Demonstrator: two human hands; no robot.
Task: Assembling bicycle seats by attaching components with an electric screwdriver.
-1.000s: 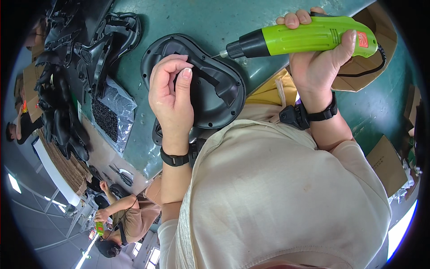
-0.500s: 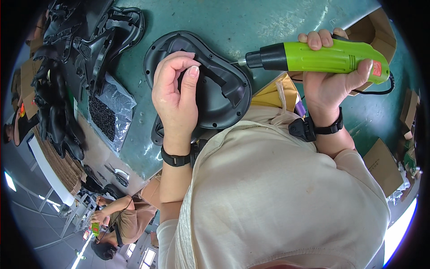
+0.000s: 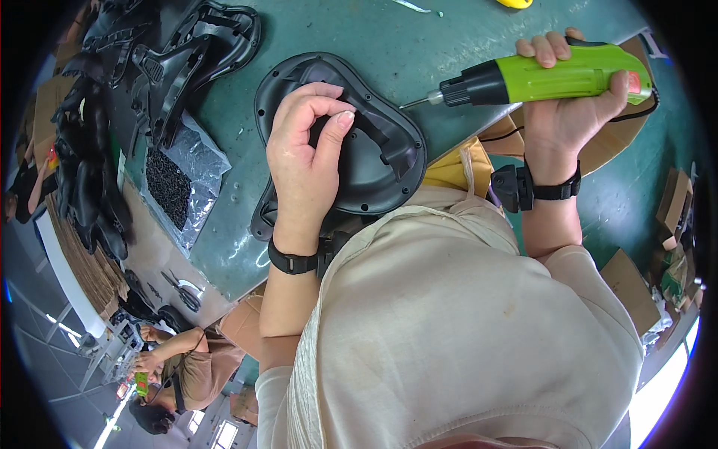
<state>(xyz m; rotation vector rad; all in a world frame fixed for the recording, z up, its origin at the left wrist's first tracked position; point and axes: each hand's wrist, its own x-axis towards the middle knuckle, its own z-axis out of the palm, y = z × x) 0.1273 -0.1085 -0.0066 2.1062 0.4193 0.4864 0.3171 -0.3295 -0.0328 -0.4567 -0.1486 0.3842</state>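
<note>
A black plastic shell (image 3: pixel 374 179), shaped like a figure eight with holes around its rim, lies on the green table in front of me. My left hand (image 3: pixel 307 150) is over its left part, thumb and forefinger pressed together at the tips. Whatever they hold, if anything, is too small to make out. In my right hand (image 3: pixel 557 97) is a green and black electric screwdriver (image 3: pixel 516 81), fingers and thumb wrapped round its body. It lies nearly level, its thin bit pointing left. The bit's tip is at the shell's right rim; I cannot tell whether they touch.
Left of the shell lies a clear plastic bag (image 3: pixel 170 183) of small black screws. Beyond it are more black plastic parts (image 3: pixel 194 67) and scissors (image 3: pixel 182 290). A cardboard box (image 3: pixel 624 138) stands at the right. A co-worker (image 3: pixel 183 374) sits at the lower left with a green tool.
My right hand has moved slightly up and right with the screwdriver, and more of its bit shows. The view has shifted a little. My left hand keeps its pinch over the shell.
</note>
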